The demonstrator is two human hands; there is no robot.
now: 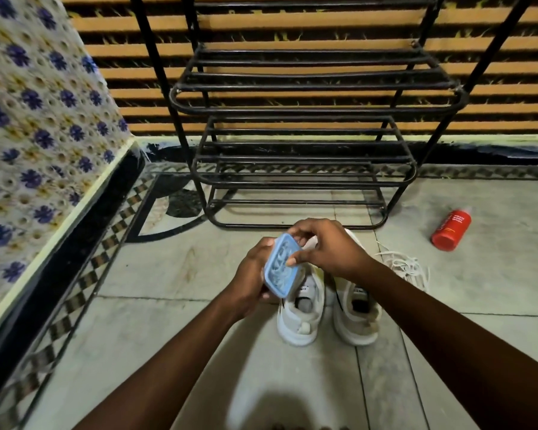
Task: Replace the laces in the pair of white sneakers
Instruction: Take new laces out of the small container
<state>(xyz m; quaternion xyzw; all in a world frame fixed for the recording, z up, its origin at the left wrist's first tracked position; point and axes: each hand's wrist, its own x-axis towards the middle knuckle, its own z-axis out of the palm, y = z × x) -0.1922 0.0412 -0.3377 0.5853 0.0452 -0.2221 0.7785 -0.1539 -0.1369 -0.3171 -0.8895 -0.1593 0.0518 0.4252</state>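
Two white sneakers stand side by side on the floor, heels toward me: the left sneaker point(300, 318) and the right sneaker point(357, 318). No laces show in their openings. A loose pile of white laces point(406, 265) lies on the floor right of the shoes. Above the sneakers I hold a small box with a blue lid point(281, 265), tilted on edge. My left hand point(252, 277) grips the box from behind and below. My right hand point(326, 246) pinches the lid's rim with thumb and fingers.
A black metal shoe rack point(305, 169) stands against the striped wall just beyond the sneakers. A red bottle point(451, 226) lies on the tiled floor to the right. A raised ledge with patterned cloth point(38, 144) runs along the left.
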